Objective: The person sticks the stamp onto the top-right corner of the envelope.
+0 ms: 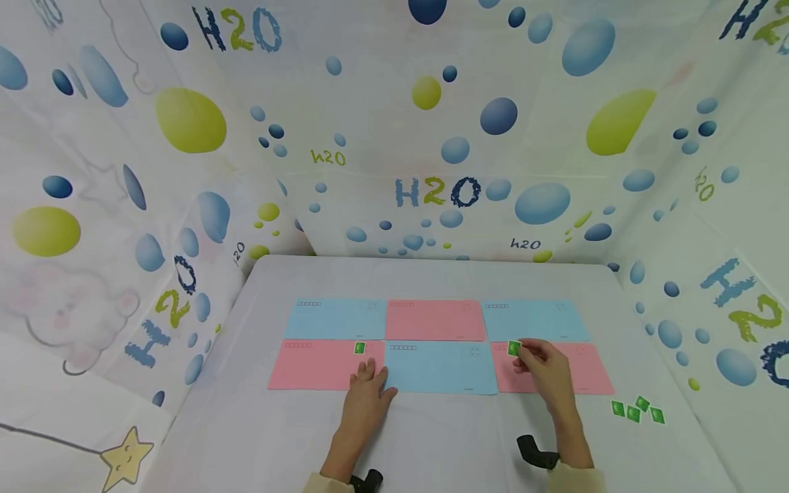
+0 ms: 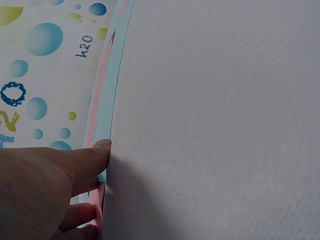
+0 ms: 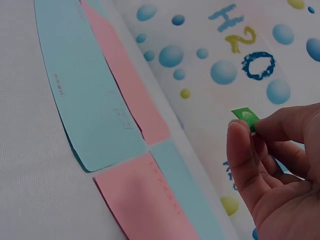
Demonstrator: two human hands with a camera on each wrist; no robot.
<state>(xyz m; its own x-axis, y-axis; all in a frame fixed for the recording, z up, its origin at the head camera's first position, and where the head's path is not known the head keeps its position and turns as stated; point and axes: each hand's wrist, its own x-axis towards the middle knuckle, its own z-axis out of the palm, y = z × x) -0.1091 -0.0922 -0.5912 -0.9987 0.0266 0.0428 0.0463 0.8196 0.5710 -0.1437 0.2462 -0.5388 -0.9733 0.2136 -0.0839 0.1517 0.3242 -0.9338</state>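
My left hand (image 1: 365, 396), fingers spread and fairly straight, rests at the near edge of the lower-left pink envelope (image 1: 308, 366), with the thumb by the lower-middle blue envelope (image 1: 439, 370). Just beyond those fingertips, a green stamp (image 1: 359, 348) lies at the pink envelope's upper right corner. Between thumb and forefinger, my right hand (image 1: 547, 370) pinches another green stamp (image 3: 245, 117). In the head view this hand overlaps the lower-right pink envelope (image 1: 592, 370); the right wrist view shows the stamp held up, its lower part hidden by the fingertips.
Beyond the near row lie a blue envelope (image 1: 335, 320), a pink envelope (image 1: 435, 322) and another blue envelope (image 1: 533, 323), edge to edge. Several loose green stamps (image 1: 633, 413) lie at the right of the white table (image 1: 431, 452). A patterned curtain (image 1: 370, 103) hangs behind.
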